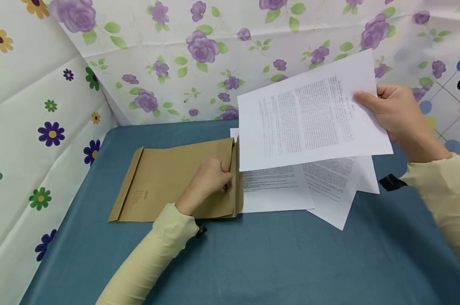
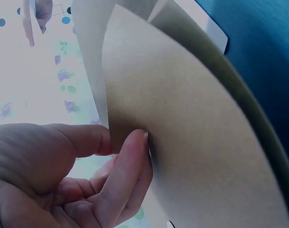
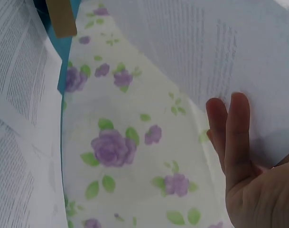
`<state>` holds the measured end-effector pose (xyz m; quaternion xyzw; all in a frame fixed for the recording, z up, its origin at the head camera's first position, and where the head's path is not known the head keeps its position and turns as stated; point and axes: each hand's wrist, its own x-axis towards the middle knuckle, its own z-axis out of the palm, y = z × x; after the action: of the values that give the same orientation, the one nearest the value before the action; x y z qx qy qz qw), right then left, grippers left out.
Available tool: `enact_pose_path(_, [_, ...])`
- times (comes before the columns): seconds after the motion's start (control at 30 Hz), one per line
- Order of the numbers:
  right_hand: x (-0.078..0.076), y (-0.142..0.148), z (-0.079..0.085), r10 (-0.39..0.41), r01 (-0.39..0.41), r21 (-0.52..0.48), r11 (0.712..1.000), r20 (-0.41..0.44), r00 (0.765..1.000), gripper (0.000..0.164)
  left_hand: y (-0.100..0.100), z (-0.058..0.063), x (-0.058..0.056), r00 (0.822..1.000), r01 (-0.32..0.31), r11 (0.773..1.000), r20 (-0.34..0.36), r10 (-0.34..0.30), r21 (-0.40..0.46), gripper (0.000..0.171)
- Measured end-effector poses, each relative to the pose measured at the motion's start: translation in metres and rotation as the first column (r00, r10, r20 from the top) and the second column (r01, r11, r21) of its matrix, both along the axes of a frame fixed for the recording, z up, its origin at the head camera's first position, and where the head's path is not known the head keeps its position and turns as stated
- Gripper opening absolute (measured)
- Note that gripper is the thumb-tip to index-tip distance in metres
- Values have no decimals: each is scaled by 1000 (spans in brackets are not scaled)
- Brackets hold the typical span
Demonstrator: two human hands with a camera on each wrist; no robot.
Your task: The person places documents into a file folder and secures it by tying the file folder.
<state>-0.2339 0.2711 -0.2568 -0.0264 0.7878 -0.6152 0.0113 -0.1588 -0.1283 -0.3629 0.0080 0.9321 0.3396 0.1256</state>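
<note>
Cream cloth sleeve point(image 1: 146, 254) nearest; L hand point(image 1: 208, 178) pinches flat brown paper env point(image 1: 168, 182); R hand point(image 1: 399, 111), right of env, pinches white printed-paper sheet point(image 1: 306, 118). Sheet prob light, floppy; grip edge.

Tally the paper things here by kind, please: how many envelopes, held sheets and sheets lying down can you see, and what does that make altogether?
Envelope: 1
Held sheet: 1
Lying sheets: 3
Total: 5, counting only what shows; more could be hidden underneath or inside.
</note>
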Motion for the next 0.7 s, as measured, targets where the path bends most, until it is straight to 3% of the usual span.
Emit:
enact_pose_path(0.47, [34,-27,1,-56,67,138,988,-77,995,34,1,2,1,1000,-8,1000,-21,8,2,46])
enact_pose_path(0.7, [55,-37,2,-33,58,213,975,-118,992,43,3,2,2,999,-9,1000,-54,8,-19,42])
